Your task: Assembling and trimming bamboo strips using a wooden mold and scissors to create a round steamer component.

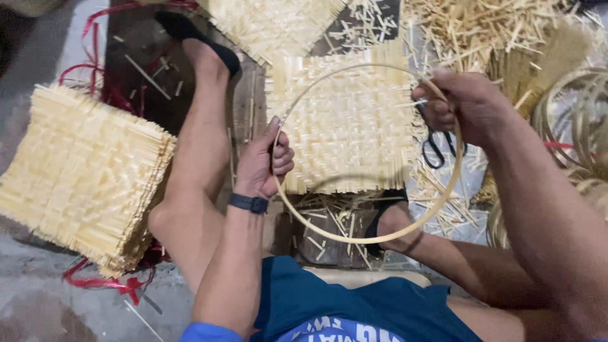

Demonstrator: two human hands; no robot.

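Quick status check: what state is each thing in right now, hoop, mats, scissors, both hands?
bamboo hoop: closed ring, held up over the mat by both hands.
left hand: gripping the hoop's left side.
right hand: gripping the hoop's upper right.
woven mat: flat, edges untrimmed.
stack of mats: piled, left of the leg.
scissors: lying on the floor; blades hidden.

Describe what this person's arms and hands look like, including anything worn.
Both arms are bare, with no gloves on the left hand or right hand. A dark wristband circles the left wrist. A blue short sleeve shows at the left shoulder. No rings are visible.
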